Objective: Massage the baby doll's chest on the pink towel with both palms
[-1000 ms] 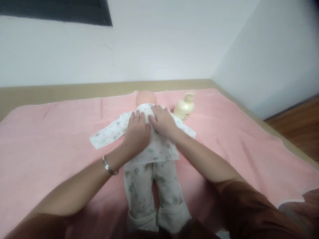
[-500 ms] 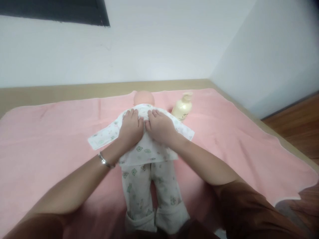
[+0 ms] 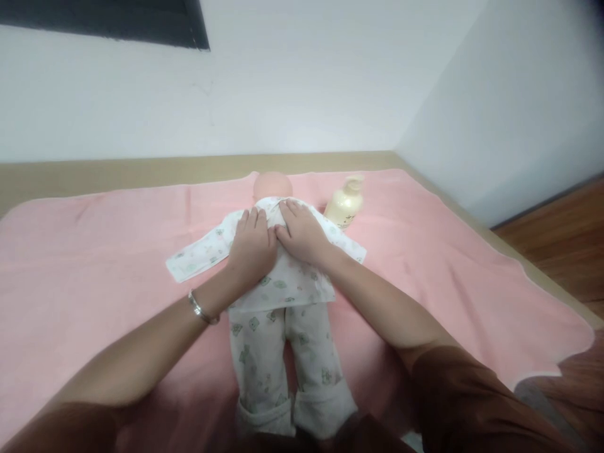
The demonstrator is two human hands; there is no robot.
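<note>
A baby doll (image 3: 273,186) lies stretched out on a pink cloth, its bald, smooth head at the far end. It wears a white printed top (image 3: 295,286) with the sleeves spread to both sides, and matching printed trousers (image 3: 262,352) with turned-up cuffs. My left hand (image 3: 253,245) rests flat on the left of the upper body, fingers pointing to the head. On the other side my right hand (image 3: 304,234) lies flat, its fingertips close to the neckline. The thumbs nearly meet at the middle. Neither hand grips anything.
A cream pump bottle (image 3: 346,202) stands on the pink cloth (image 3: 94,283), right of the doll's shoulder. The cloth covers a tan surface (image 3: 141,168) that meets white walls (image 3: 302,75). Wooden flooring (image 3: 561,236) shows at the right. A dark panel (image 3: 104,19) is at the upper left.
My right hand has slid a little up toward the doll's neck. My left hand has shifted slightly inward and down. The top has creased near the neckline; doll and bottle stay in place.
</note>
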